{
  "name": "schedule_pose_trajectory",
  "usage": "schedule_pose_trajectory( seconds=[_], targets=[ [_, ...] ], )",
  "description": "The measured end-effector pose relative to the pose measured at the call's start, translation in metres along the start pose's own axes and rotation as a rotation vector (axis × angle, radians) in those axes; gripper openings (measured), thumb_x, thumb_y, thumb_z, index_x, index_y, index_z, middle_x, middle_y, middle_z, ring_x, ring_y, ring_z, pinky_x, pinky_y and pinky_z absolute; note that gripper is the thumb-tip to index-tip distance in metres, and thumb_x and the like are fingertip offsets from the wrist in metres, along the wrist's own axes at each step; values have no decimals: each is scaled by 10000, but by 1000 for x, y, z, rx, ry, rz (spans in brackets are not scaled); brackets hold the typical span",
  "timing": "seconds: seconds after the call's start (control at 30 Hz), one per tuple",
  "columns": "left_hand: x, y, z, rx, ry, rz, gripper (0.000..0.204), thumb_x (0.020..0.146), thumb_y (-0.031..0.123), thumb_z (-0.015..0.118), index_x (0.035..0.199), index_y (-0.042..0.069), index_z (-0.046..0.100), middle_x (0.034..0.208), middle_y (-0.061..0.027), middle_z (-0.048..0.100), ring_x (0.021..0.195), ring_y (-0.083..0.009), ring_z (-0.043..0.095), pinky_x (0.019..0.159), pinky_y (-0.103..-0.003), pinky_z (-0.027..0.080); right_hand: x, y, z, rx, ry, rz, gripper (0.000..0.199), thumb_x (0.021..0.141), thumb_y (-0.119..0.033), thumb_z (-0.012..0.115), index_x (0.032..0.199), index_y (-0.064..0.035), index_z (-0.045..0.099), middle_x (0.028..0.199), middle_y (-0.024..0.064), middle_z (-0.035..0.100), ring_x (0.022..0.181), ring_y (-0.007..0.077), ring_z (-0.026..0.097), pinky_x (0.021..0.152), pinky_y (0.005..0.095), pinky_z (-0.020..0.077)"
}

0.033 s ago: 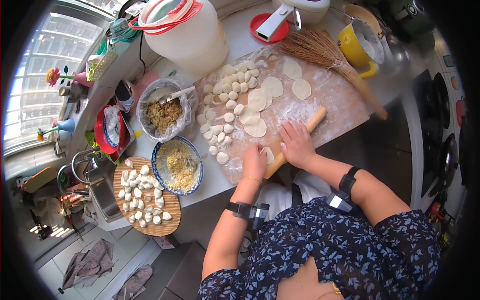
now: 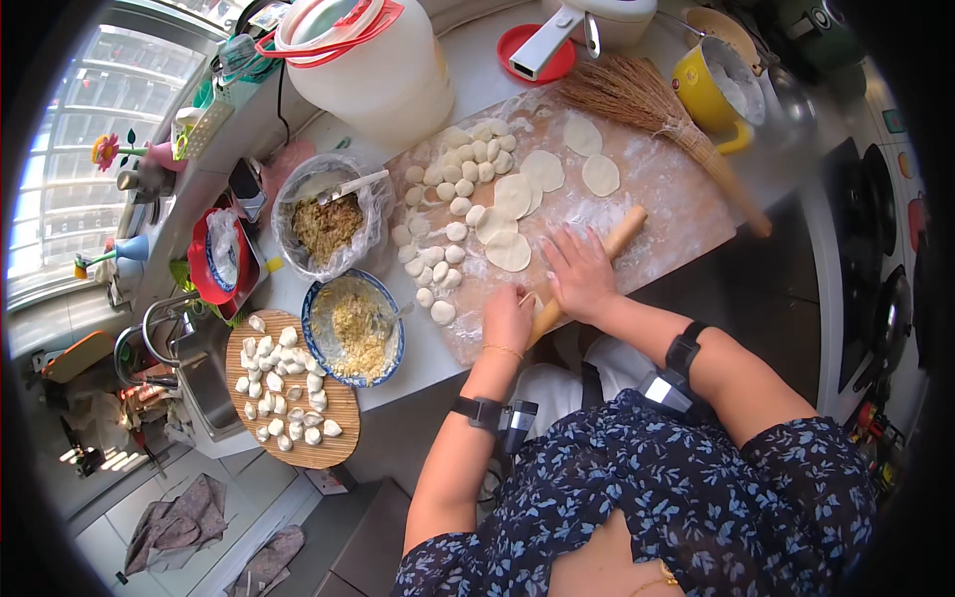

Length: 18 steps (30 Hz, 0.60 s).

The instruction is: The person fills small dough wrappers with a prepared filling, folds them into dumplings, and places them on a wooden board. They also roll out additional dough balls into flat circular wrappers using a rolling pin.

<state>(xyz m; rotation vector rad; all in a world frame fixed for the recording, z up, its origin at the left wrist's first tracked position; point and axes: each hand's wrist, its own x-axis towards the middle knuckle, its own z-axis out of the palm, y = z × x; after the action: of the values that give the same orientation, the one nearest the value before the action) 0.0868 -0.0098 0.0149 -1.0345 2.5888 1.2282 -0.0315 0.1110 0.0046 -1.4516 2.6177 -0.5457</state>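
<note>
My left hand (image 2: 507, 316) is closed on the edge of a small dough wrapper (image 2: 538, 301) at the board's near edge. Most of that wrapper is hidden by my fingers and a wooden rolling pin (image 2: 624, 232). My right hand (image 2: 580, 275) lies over the pin, palm pressing on it and fingers stretched out. Several flat round dough wrappers (image 2: 508, 252) lie beyond my hands on the floured wooden board (image 2: 686, 239). To their left, many small dough pieces (image 2: 457, 232) are scattered and clustered.
Left of the board stand a bowl of light filling (image 2: 316, 343) and a plastic-lined bowl of dark filling (image 2: 281, 224). Dumplings sit on a round bamboo tray (image 2: 343, 438). A straw brush (image 2: 637, 104) and a yellow pot (image 2: 696, 75) are at the far right, a large white bucket (image 2: 383, 85) behind.
My right hand and the rolling pin have shifted slightly left, and the pin now covers more of the small wrapper. My left hand stays at its edge.
</note>
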Motion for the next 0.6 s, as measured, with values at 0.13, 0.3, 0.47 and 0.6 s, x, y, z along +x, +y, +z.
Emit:
schedule_pose_trajectory(
  seconds=[0.13,0.3,0.47,0.6],
  targets=[
    [16,-3,-9,9,-75,-9,119,791,112,636,838,3,632,853,-212,623,812,-388,595,736,-458,473,35,-4,20,28,76,-22,508,805,-246,574,1265,-50,488,1335,134,437,1294,286,366,1101,510,211],
    [-1,-12,-15,-151,95,-94,139,809,115,629,866,-11,634,905,-225,636,836,-382,609,751,-454,482,-19,3,-21,27,-60,-49,521,811,-253,569,1283,-54,477,1365,137,417,1298,287,363,1104,509,206],
    [-5,-5,-2,39,69,-8,203,820,174,649,900,-13,643,857,-211,654,774,-349,640,691,-422,493,10,-6,-7,-21,-57,-12,524,816,-263,565,1287,-53,474,1375,137,409,1294,290,368,1099,508,213],
    [12,-6,-7,-13,77,-73,193,809,199,647,821,10,681,794,-216,636,790,-396,607,722,-449,480,49,-11,21,-11,75,-38,532,802,-270,580,1278,-52,486,1363,142,425,1283,297,382,1090,522,221]
  ],
)
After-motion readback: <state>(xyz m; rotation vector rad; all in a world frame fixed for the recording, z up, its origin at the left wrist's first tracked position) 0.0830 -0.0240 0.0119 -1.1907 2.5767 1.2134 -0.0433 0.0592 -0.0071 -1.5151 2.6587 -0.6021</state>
